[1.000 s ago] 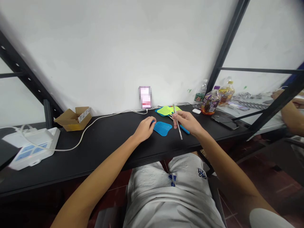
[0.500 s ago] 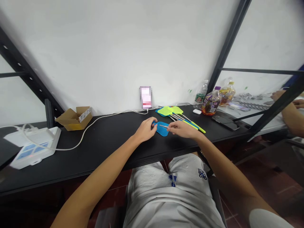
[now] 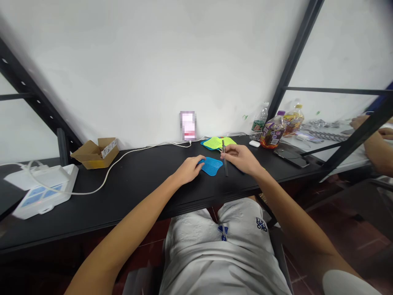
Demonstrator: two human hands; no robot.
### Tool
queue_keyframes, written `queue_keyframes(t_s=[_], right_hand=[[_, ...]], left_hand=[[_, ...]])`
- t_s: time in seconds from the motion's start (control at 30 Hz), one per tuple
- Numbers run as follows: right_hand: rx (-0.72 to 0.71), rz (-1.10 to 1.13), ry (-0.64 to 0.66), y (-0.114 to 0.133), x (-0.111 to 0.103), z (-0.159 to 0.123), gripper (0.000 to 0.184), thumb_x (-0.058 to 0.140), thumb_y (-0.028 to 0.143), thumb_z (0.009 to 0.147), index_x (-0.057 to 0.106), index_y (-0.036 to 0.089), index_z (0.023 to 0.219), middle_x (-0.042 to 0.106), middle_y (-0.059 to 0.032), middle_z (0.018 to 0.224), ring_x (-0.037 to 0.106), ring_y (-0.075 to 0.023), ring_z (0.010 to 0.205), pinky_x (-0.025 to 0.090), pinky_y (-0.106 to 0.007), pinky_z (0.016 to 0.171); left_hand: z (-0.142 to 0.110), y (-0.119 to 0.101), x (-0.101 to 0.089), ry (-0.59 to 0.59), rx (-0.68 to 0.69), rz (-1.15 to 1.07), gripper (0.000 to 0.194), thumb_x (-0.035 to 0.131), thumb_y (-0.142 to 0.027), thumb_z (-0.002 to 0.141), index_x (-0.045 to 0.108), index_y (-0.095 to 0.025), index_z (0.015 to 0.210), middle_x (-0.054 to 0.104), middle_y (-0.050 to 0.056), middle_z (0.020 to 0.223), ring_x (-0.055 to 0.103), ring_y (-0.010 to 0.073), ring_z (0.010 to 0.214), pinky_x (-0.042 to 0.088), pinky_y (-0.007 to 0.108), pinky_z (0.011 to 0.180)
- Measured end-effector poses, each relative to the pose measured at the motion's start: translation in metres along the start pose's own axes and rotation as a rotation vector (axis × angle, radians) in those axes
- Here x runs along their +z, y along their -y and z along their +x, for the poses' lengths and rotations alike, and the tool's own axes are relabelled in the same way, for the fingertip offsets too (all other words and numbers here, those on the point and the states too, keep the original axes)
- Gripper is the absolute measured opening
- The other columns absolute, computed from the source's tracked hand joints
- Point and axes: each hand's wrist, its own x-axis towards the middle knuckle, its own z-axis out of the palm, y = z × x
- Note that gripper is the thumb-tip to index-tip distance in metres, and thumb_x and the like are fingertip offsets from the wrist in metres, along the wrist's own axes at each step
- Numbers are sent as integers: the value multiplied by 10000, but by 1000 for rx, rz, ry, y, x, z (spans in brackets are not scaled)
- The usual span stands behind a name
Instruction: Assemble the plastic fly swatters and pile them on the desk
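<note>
My left hand (image 3: 190, 169) pinches the left end of a blue mesh fly swatter head (image 3: 212, 167) just above the black table. Between the thumb and fingers of my right hand (image 3: 242, 158) is a thin metal rod (image 3: 226, 167), held steeply tilted to the right of the blue head, apart from it. Behind my right hand lie yellow-green fly swatters (image 3: 213, 143) with a blue one partly under them. My right hand and forearm hide most of their handles.
A lit phone (image 3: 188, 126) leans on the wall, its cable running left to a white power strip (image 3: 46, 192). An opened cardboard box (image 3: 96, 155) sits at left. Drink bottles (image 3: 272, 131), a white case (image 3: 254, 144) and a dark phone (image 3: 291, 157) stand or lie at right.
Half a second ago the rod pointed left over the blue head; my right hand has since swung it up and away, back to a steep tilt. My left hand stays at the head's end.
</note>
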Motion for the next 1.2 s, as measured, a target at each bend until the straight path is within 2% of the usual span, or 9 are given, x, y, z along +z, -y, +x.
queue_keyframes(t_s=[0.07,0.17,0.27,0.47,0.7,0.9,1.1,1.2], right_hand=[[-50,-17,-97,3,-2,0,245,716,423,802,630,199,754,727,-63,891,673,-207,806,539,-325,740],[-62,37,-164,5,-3,0,317,722,475,800,606,196,703,684,-44,728,633,-179,669,513,-297,615],[-50,190,-157,9,-1,-1,335,716,501,807,625,181,771,657,-34,649,629,-165,594,477,-272,529],[-15,278,-229,11,1,-1,409,751,530,764,658,162,917,710,-69,742,694,-195,663,473,-252,491],[-8,297,-236,8,0,1,395,748,516,771,648,164,920,718,-74,755,690,-187,639,464,-253,482],[6,307,-227,4,0,3,376,734,499,777,639,155,897,719,-78,745,675,-173,603,435,-243,459],[31,320,-220,4,3,3,357,734,481,783,638,151,879,699,-64,700,646,-155,564,413,-238,441],[27,288,-137,3,10,2,375,731,500,788,656,149,895,705,-64,714,635,-147,558,421,-238,441]], left_hand=[[-1,-1,0,18,2,-2,287,432,-354,995,619,-204,1154,709,63,996,658,202,884,482,314,816],[-1,-2,0,56,17,-13,320,383,-382,1014,628,-199,1107,698,55,939,647,196,851,471,306,783],[0,-2,0,76,50,-10,308,377,-361,1016,632,-198,1078,694,57,978,637,191,868,459,303,791],[1,-2,0,79,57,3,292,374,-357,1016,611,-190,984,654,44,880,600,179,789,428,296,718],[0,-4,-2,79,15,-105,280,360,-376,1015,550,-205,899,617,11,781,566,153,703,424,283,672],[0,2,4,7,-21,-177,295,279,-381,1034,515,-210,990,616,-5,768,572,139,693,447,279,704],[-1,0,2,10,-11,-143,280,293,-380,1033,498,-210,945,600,-5,762,560,140,693,425,275,690],[-1,-4,0,20,3,-95,275,329,-380,1024,517,-208,922,593,-1,757,547,147,685,403,277,666]])
